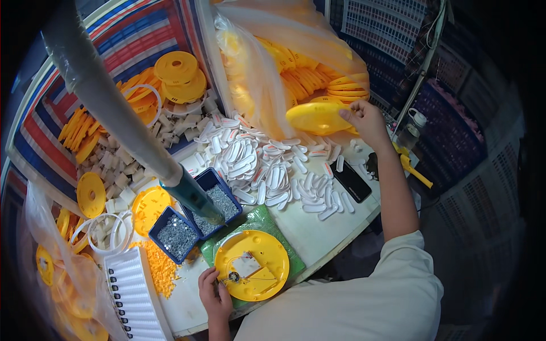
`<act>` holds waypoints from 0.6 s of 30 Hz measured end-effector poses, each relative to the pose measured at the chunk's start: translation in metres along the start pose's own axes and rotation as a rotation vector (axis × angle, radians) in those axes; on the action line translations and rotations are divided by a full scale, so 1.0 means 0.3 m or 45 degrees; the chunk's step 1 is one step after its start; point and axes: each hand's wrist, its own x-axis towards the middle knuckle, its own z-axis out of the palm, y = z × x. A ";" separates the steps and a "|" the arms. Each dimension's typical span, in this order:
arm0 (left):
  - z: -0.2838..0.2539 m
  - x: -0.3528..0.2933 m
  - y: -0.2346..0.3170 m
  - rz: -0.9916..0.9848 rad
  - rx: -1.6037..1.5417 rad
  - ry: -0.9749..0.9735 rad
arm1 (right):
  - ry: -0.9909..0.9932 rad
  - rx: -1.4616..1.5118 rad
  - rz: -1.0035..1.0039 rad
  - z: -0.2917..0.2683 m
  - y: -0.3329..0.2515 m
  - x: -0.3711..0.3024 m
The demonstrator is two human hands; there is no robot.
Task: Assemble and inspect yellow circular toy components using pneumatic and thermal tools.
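In my raised right hand [367,124] is a yellow round plastic cover [315,118], pinched by its right edge between thumb and fingers. It is tilted above the table, in front of an opened clear bag of similar covers. My left hand [215,295], fingers curled, grips the left rim of a yellow round housing [259,287] at the table's front edge. This housing lies open side up on a green pad [293,256]. Inside it are a white rectangular part [246,265], thin wires and a small round dark component [234,277].
Two blue bins [165,217] of small metal screws stand behind the housing, by a grey post [122,113]. White oval pieces [242,153] are heaped mid-table. A phone [351,183] lies right; a white tray [133,295] and orange bits [156,267] lie left.
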 end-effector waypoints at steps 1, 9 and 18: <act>0.002 0.000 -0.006 0.013 0.005 0.002 | 0.003 -0.003 0.004 -0.003 -0.007 -0.019; 0.000 -0.010 -0.020 -0.018 -0.105 0.031 | -0.295 0.217 0.030 -0.058 -0.067 -0.268; -0.076 0.042 0.042 0.088 0.211 0.130 | -0.809 1.045 -0.117 -0.090 -0.102 -0.471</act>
